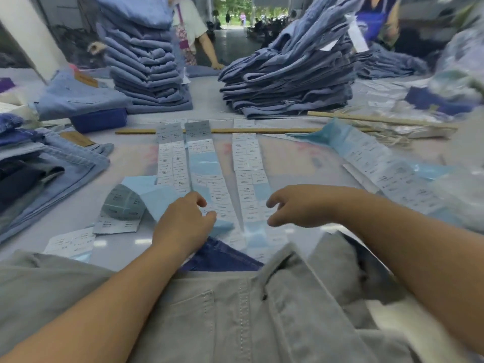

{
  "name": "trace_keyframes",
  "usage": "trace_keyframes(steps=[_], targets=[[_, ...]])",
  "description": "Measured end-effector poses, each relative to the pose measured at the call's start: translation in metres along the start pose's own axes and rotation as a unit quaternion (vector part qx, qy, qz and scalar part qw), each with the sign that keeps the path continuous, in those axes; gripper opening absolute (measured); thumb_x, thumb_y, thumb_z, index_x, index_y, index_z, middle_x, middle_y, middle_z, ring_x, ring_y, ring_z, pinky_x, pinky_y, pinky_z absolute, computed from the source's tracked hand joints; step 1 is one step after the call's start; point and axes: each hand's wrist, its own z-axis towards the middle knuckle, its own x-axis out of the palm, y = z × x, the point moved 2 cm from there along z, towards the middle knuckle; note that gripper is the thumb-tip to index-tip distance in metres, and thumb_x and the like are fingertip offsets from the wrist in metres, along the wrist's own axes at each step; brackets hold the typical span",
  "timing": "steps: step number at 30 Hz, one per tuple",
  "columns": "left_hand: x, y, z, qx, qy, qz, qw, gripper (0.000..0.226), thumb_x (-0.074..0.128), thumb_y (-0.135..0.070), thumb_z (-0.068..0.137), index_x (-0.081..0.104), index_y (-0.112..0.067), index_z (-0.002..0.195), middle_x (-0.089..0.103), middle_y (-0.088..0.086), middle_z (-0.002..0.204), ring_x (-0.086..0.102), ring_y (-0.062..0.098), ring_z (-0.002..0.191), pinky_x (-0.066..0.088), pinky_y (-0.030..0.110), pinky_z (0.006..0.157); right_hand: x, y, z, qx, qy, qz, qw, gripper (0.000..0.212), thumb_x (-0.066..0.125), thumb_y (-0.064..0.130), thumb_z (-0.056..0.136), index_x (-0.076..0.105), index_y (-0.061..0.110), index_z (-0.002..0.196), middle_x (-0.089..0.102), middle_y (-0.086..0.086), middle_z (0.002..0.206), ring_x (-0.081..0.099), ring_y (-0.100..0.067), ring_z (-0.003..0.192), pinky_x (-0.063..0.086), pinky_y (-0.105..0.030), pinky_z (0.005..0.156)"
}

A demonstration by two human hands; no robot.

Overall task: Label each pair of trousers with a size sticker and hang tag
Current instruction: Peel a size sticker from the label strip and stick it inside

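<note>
On the bench [288, 158], long strips of size stickers [203, 179] lie side by side. Grey trousers [235, 310] lie at the near edge under both forearms. The left hand [183, 218] rests on the middle strip's near end, fingers curled and pinching it. The right hand [301, 205] hovers just beside the next strip, fingers loosely curved, holding nothing.

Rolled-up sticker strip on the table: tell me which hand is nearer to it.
Left. The left hand rests just right of the rolled-up sticker strip; the right hand lies farther right, beyond the flat sticker strips.
</note>
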Motion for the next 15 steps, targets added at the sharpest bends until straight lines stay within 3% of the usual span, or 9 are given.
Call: trace_keyframes(steps=[5,9,12,15], targets=[[0.029,-0.088,-0.008,0.133,0.083,0.095,0.983,0.009,0.058,-0.035,0.087,0.056,-0.027,0.083,0.061,-0.006,0.085,0.058,0.02,0.086,0.046,0.032,0.072,-0.002,-0.09,-0.036,0.125,-0.095,0.013,0.987,0.036,0.061,0.032,0.09,0.061,0.014,0.122,0.061,-0.004,0.122,0.057,-0.024,0.104,0.047,-0.034,0.088],[0.07,-0.168,-0.018,0.229,0.174,0.175,0.941,0.017,0.059,-0.034,0.087,0.063,-0.02,0.094,0.064,0.001,0.1,0.058,0.022,0.091,0.048,0.031,0.078,0.009,-0.151,-0.061,0.203,-0.277,0.075,0.936,0.023,0.057,0.021,0.085,0.063,0.014,0.107,0.055,-0.006,0.115,0.05,-0.024,0.096,0.044,-0.034,0.083],[0.095,-0.197,-0.03,0.295,0.221,0.244,0.897,0.024,0.056,-0.037,0.09,0.062,-0.018,0.105,0.062,0.001,0.107,0.06,0.022,0.094,0.05,0.032,0.077,0.014,-0.186,-0.076,0.242,-0.401,0.088,0.879,0.039,0.06,0.016,0.081,0.055,0.012,0.119,0.046,-0.011,0.122,0.043,-0.03,0.111,0.039,-0.038,0.09],[0.102,-0.194,-0.032,0.299,0.24,0.235,0.893,0.021,0.058,-0.041,0.089,0.063,-0.024,0.102,0.063,-0.005,0.102,0.06,0.016,0.092,0.052,0.032,0.079,0.017,-0.217,-0.078,0.296,-0.381,0.117,0.868,0.055,0.062,0.02,0.081,0.042,0.009,0.132,0.046,-0.014,0.128,0.04,-0.035,0.119,0.038,-0.042,0.094]])
